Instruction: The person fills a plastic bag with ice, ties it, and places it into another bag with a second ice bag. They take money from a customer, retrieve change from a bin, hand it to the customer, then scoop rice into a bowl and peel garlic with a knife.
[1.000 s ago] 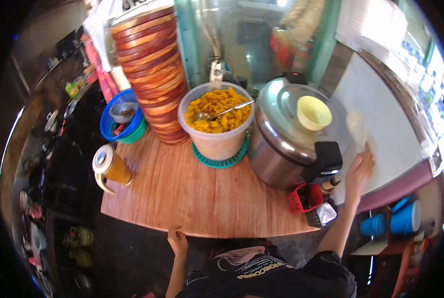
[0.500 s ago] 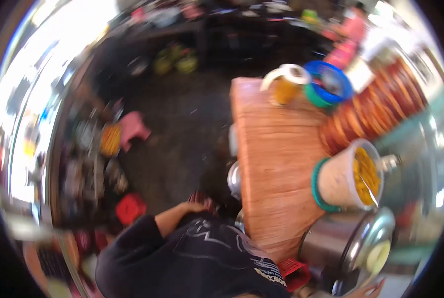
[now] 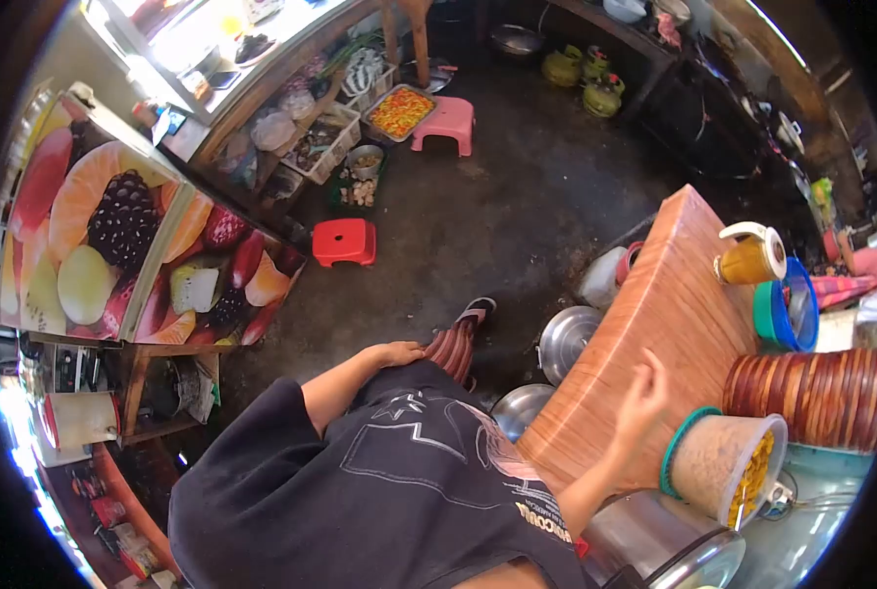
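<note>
My left hand (image 3: pixel 400 354) lies flat on my thigh, over the dark hem and striped trousers (image 3: pixel 450 349), and holds nothing. My right hand (image 3: pixel 644 391) is raised over the wood-patterned table (image 3: pixel 605 363), its fingers apart with nothing seen in them. Close to its right stands a clear plastic tub (image 3: pixel 718 459) of yellow food, with a green lid or rim at its base. Behind the tub is a stack of brown striped wooden-looking dishes (image 3: pixel 811 398). A large metal pot (image 3: pixel 644 540) is below my right forearm.
A jug of amber liquid (image 3: pixel 745 261) and blue and green basins (image 3: pixel 799 306) stand at the table's far end. Metal lids or pots (image 3: pixel 568 344) sit beside the table. Red (image 3: pixel 344 241) and pink (image 3: pixel 445 126) stools, crates and a fruit-patterned cabinet (image 3: pixel 114 236) are to the left.
The view has turned left, bringing the cabinet and stools into clear sight. My right hand has come up from beside the metal pot to over the table; my left stays on my thigh.
</note>
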Available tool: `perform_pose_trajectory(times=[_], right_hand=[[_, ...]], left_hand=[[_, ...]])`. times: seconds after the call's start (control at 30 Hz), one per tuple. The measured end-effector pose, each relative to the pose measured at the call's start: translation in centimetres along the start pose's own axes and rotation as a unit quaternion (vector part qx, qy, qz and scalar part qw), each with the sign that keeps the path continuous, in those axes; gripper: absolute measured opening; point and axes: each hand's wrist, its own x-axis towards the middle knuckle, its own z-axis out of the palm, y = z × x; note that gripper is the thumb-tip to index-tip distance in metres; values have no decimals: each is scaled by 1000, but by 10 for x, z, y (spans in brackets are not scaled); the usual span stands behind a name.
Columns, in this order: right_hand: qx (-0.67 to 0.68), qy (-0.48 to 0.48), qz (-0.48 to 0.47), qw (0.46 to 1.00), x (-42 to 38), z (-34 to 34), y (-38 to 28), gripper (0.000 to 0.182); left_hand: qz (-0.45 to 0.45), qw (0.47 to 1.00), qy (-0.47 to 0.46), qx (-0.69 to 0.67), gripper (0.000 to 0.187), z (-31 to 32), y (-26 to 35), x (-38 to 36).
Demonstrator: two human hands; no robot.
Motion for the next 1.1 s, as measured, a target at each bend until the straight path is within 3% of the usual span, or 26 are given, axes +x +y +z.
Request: perform_pose_trajectory(times=[0.03,0.2,0.37,0.43,0.47,0.5,0.53,0.6,0.77,0.8,0.83,0.87,0.9,0.97,1.1], right_hand=[[-4,-36,-47,998,-3,26,5,19],[54,-234,-73,968,-49,135,1,14],[42,-331,-12,943,-129,207,62,14],[65,-367,113,921,-171,225,97,15],[44,-381,266,884,-224,237,133,16],[198,-349,490,774,-298,272,232,19],[-192,-464,218,837,-315,259,211,23],[-261,-506,195,798,-328,263,168,25],[-165,-526,237,800,-269,316,90,33],[-137,-521,251,804,-250,330,73,34],[-96,-512,279,806,-228,344,58,36],[-38,-497,328,803,-206,358,43,37],[123,-401,412,809,-212,393,83,23],[201,-375,523,738,-146,427,64,20],[118,-476,427,760,-31,499,58,17]], left_hand=[[10,998,35,46,50,-4,-6,-14],[-42,986,143,-79,49,-10,-53,-47],[-65,974,200,-82,52,-35,-104,-45],[-131,980,146,-34,56,-64,-103,-63],[-168,977,130,-30,67,-92,-125,-70],[-168,978,118,-36,65,-105,-139,-74],[-128,987,96,-34,62,-115,-156,-76],[-96,991,81,-53,58,-139,-175,-88],[-88,985,95,-117,51,-148,-254,-94],[-73,984,29,-163,52,-171,-218,-125],[-80,980,37,-179,53,-168,-231,-119],[-137,972,33,-190,54,-166,-244,-112],[-190,960,35,-204,53,-173,-240,-111],[-199,966,30,-161,44,-191,-235,-105],[-190,973,46,-120,35,-226,-238,-85]])
